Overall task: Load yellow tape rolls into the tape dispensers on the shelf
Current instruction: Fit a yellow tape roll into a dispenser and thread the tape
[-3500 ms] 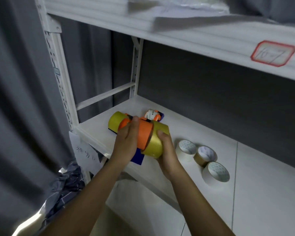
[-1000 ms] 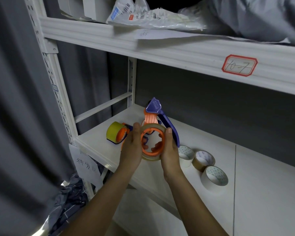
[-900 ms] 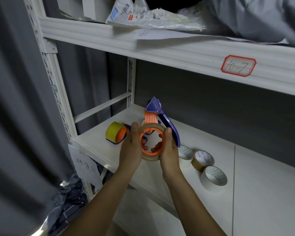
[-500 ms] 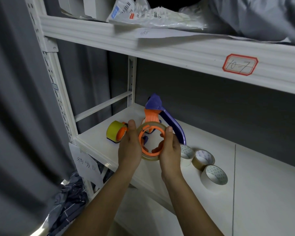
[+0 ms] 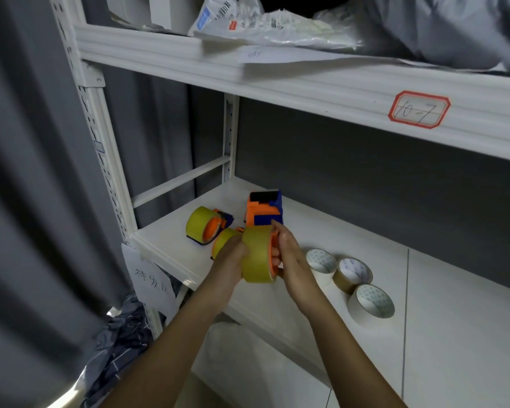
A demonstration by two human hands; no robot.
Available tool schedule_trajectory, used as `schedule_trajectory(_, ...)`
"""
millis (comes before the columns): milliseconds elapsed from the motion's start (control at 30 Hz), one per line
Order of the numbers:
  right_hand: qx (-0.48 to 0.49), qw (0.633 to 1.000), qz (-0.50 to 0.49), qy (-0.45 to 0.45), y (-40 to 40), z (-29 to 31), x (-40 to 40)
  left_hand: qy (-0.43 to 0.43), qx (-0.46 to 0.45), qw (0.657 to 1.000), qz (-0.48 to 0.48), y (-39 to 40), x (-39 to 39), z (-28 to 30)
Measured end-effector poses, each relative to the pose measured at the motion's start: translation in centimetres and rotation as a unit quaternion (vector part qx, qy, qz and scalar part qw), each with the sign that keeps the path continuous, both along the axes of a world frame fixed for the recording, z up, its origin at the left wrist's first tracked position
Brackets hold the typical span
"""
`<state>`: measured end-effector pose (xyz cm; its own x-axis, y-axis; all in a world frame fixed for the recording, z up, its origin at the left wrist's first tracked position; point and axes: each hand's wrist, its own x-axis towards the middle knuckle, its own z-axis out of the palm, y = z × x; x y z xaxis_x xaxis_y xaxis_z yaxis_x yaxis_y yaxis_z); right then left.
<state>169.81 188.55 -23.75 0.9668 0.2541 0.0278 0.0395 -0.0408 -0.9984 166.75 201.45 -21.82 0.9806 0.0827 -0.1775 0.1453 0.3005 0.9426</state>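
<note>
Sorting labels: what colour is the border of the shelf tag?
Red border on the shelf tag, head view.

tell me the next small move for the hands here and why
Probably set the orange and blue plastic tape dispenser down beside the loaded dispenser. The yellow tape roll already sits on its orange hub, held by left hand and right hand.

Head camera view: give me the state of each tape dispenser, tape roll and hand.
Held orange-and-blue tape dispenser: loaded, off the shelf.
Yellow tape roll: on its hub.
Second dispenser: loaded, lying on the white shelf.
Three spare rolls: loose, flat.
Left hand: grips roll.
Right hand: holds dispenser.
</note>
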Motion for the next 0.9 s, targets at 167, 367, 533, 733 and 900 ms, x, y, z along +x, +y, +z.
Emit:
schedule_trajectory(167,-0.013,0.988,0.143,-0.059,-1.3,1.1,-1.1,-0.105,0.158,0.978,-0.086,1.3,-0.2,-0.3)
schedule_trajectory(367,-0.051,0.982,0.136,-0.123,-1.4,1.6,-1.2,-0.065,0.143,0.986,-0.050,1.9,0.5,-0.6)
schedule_trajectory(533,-0.092,0.972,0.103,-0.188,-0.8,1.6,-1.6,0.030,0.059,0.997,0.030,1.8,2.1,-0.2)
schedule_trajectory(733,-0.013,0.992,0.068,-0.101,0.0,1.6,-2.0,-0.027,0.176,0.984,-0.016,1.4,0.7,0.4)
schedule_trajectory(900,0.027,0.997,0.064,0.033,0.2,1.9,-2.1,-0.110,0.162,0.976,-0.095,1.6,-1.5,0.6)
